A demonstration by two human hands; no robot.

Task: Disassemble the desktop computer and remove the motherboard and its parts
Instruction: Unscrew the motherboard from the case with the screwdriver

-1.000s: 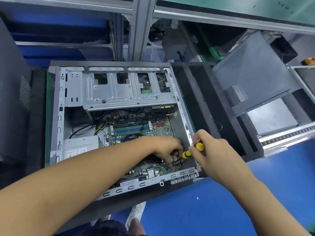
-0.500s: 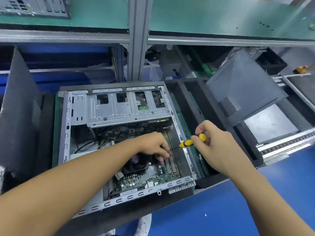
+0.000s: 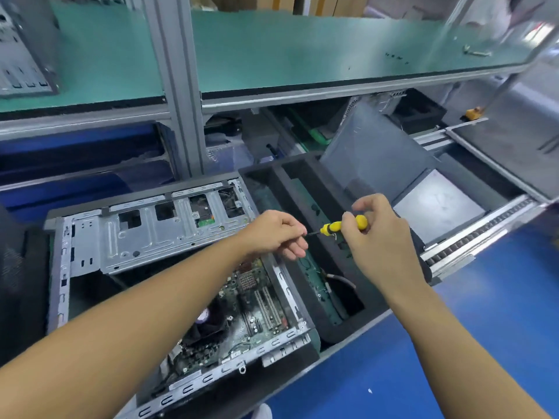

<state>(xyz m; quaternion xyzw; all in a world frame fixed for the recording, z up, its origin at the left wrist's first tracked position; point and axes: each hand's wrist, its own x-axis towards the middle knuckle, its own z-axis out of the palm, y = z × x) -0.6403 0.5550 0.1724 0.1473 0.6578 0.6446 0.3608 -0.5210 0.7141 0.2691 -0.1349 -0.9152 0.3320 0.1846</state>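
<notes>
The opened computer case [image 3: 90, 246] fills the left side of the black foam tray [image 3: 332, 261] up to its near edge, with the motherboard [image 3: 257, 300] inside. Over the case's right rim, the right hand [image 3: 381, 243] grips a yellow screwdriver [image 3: 344, 225] and the left hand [image 3: 272, 234] pinches its tip.

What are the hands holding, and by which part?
The right hand grips the yellow screwdriver by its handle. Fingers of the left hand curl at its shaft's tip; whether they pinch it cannot be told.
</notes>
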